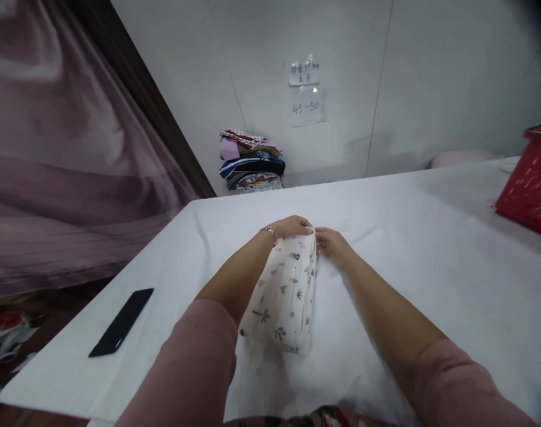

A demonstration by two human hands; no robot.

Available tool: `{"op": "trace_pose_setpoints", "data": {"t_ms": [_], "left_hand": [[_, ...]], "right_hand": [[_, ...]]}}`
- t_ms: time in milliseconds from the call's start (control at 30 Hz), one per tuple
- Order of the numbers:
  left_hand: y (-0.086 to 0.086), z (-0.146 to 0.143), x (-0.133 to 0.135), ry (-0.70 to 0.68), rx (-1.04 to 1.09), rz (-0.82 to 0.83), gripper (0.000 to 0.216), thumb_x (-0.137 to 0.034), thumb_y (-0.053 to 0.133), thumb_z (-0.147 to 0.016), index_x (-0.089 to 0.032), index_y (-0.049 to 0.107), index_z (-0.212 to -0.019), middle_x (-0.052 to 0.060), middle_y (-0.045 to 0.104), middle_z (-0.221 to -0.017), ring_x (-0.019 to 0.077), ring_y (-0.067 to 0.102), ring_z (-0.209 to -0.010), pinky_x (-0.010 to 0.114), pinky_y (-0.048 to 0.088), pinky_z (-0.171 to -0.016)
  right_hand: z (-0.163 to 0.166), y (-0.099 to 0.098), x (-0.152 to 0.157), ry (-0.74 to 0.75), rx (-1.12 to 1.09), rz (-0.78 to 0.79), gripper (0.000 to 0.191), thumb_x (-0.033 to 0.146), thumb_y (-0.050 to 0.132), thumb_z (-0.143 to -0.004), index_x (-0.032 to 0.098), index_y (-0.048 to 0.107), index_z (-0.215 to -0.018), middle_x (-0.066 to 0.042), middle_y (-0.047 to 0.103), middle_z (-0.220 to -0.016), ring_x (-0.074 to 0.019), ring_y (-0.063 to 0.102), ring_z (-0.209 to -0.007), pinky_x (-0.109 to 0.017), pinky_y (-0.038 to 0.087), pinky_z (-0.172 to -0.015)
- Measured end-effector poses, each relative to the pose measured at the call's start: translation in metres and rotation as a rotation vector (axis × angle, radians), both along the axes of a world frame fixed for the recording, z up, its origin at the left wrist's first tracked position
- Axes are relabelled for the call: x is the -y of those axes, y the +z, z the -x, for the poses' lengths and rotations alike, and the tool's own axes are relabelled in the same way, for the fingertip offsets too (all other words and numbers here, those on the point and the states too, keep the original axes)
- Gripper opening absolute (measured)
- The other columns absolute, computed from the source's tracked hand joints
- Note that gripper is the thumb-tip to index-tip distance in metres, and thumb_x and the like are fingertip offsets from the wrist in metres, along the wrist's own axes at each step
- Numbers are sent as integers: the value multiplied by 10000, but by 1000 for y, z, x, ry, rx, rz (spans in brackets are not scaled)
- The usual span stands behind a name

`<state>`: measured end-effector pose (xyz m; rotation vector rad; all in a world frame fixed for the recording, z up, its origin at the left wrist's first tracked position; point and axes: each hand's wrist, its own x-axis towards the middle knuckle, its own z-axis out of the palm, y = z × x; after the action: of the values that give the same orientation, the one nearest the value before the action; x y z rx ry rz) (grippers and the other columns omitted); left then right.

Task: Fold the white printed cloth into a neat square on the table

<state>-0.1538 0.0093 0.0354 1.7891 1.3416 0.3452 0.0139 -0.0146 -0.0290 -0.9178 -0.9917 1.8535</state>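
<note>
A white cloth (288,290) printed with small plants and trees lies folded into a long, layered bundle on the white table. At its far end my left hand (293,226), with a bracelet at the wrist, rests on top and pinches the far right corner. My right hand (332,244) is at the same corner from the right side, its fingers bent against the edge of the folded layers. The fingertips of both hands nearly meet there. Part of the cloth's left side is hidden behind my left forearm.
A black phone-like slab (121,323) lies on the table (412,237) at the left. Folded fabrics (252,160) are stacked beyond the far edge by the wall. A red plastic basket (530,184) stands at the right. A pinkish curtain (66,148) hangs at the left; paper signs (306,107) are on the wall.
</note>
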Motion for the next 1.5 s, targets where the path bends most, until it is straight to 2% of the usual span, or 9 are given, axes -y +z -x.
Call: {"op": "trace_pose_setpoints", "data": {"t_ms": [133,333,667,800,900,967,1100,1200,1500], "left_hand": [[-2,-1,3,43,42,-60,331,-368,680,-627,-157,637,-879,2,623,-729,99,537,-632,210,414,-595],[-4,-6,5,84,87,-77,332,-343,705,-618,-144,598,-862,-40,542,-627,71,476,-556,200,371,-542],[-14,-8,18,195,282,-75,331,-294,676,-670,-131,592,-946,7,607,-778,103,545,-706,244,425,-692],[-13,-9,20,326,253,-260,270,-311,589,-752,-140,595,-961,39,630,-899,128,557,-817,260,427,-773],[-7,-12,41,420,79,-459,240,-351,549,-782,-157,605,-912,40,629,-890,148,553,-837,271,421,-786],[-3,-18,69,393,-73,-526,272,-399,557,-776,-172,600,-920,41,619,-898,161,550,-838,283,417,-783],[-7,-37,135,314,-344,-534,393,-461,626,-710,-190,550,-984,59,562,-999,204,523,-914,307,405,-774],[-16,-48,169,342,-457,-483,434,-438,657,-683,-197,503,-1010,69,519,-1049,221,499,-962,312,396,-777],[-20,-41,190,464,-485,-320,200,-333,582,-733,-207,511,-871,39,575,-922,187,532,-838,279,381,-687]], "right_hand": [[3,-2,0,-43,77,-89,295,447,651,-687,169,613,-779,-32,618,-669,-110,534,-547,-194,391,-422],[7,-9,-2,-76,74,-136,327,438,723,-617,171,601,-762,21,556,-604,-72,459,-496,-181,313,-406],[6,-6,-2,-59,-40,-106,371,405,781,-532,172,532,-680,38,518,-542,-71,441,-465,-191,282,-389],[6,-6,-4,-74,-63,-88,325,353,770,-542,172,527,-661,29,531,-540,-75,451,-461,-192,278,-380],[6,-4,-4,-111,-25,-67,288,327,743,-565,176,562,-730,14,573,-582,-89,482,-476,-193,287,-380],[6,-2,-4,-122,12,-62,276,311,724,-576,180,584,-775,11,587,-599,-95,494,-484,-194,291,-384],[5,1,-4,-144,100,-67,211,297,696,-590,170,577,-709,8,580,-580,-96,496,-484,-196,287,-391],[4,0,-4,-174,178,-84,211,311,689,-592,171,568,-695,-2,599,-607,-102,513,-502,-196,275,-396],[4,-3,-5,-207,245,-149,244,357,671,-574,174,603,-721,4,607,-616,-114,515,-527,-218,305,-445]]}}
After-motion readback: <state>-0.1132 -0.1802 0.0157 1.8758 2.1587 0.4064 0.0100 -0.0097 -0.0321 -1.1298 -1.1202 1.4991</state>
